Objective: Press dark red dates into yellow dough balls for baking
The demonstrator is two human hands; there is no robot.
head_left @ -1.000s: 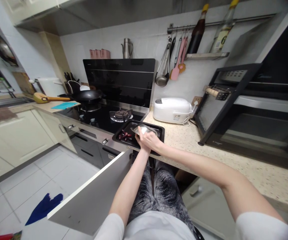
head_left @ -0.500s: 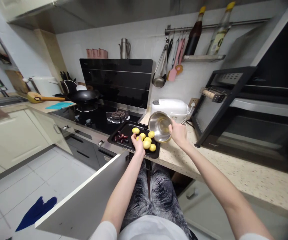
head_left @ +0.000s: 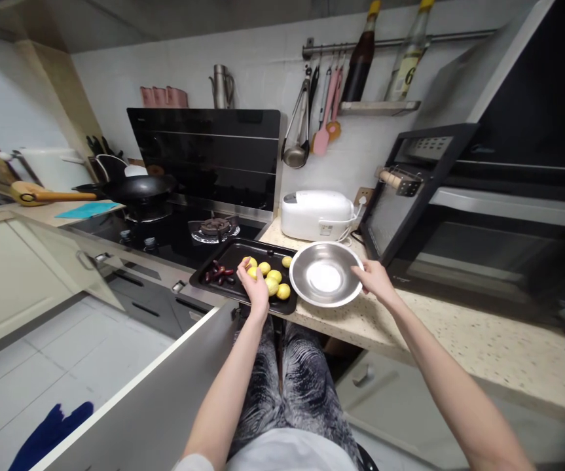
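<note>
My right hand grips the right rim of a shiny stainless steel bowl, which is level at the counter, just right of the black baking tray. Inside the bowl I see only bare metal and a bright reflection. Several yellow oval pieces, like small potatoes or lemons, lie grouped on the tray's right half. Over their left side my left hand is cupped, thumb and fingers apart, close around some of them; whether it touches one I cannot tell. Small dark red oblong pieces lie on the tray's left part.
Behind the bowl stands a white appliance. A gas burner and a wok are on the stove at left. An oven stands right. Below, an open cabinet door juts out beside my legs.
The bowl has gone from tipped toward the tray to level, coming down beside it with my right hand. My left hand stays at the yellow pieces. The whole view has shifted slightly.
</note>
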